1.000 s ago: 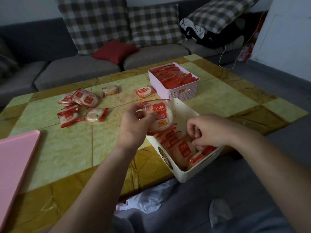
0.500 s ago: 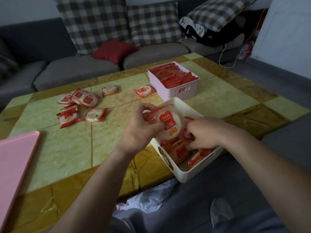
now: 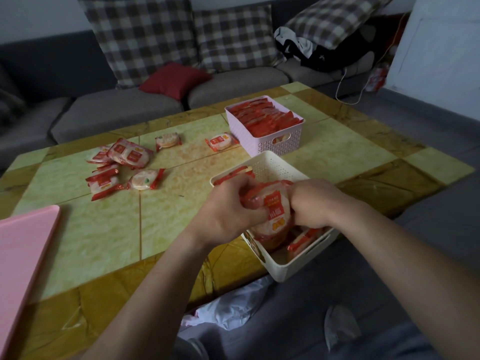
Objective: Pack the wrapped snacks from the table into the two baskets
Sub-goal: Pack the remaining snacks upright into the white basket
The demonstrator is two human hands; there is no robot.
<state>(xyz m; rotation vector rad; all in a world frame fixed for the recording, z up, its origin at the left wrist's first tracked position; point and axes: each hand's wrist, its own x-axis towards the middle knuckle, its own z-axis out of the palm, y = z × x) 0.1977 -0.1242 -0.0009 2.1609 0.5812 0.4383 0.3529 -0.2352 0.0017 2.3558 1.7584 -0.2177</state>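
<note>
My left hand grips a round snack in a clear and red wrapper and holds it down inside the cream basket at the table's near edge. My right hand is curled against the same snack from the right, fingers tucked among the packs in the basket. Behind it the pink basket is packed full of red packs. Several loose snacks lie on the table at left, and two single ones, a bare-looking snack and a labelled snack, lie further back.
A pink flat board covers the table's near left corner. A grey sofa with plaid cushions stands behind the table. A white plastic bag lies on the floor below the table's edge.
My left hand has carried the snack from above the basket's rim down into the cream basket. My right hand has moved in against it.
</note>
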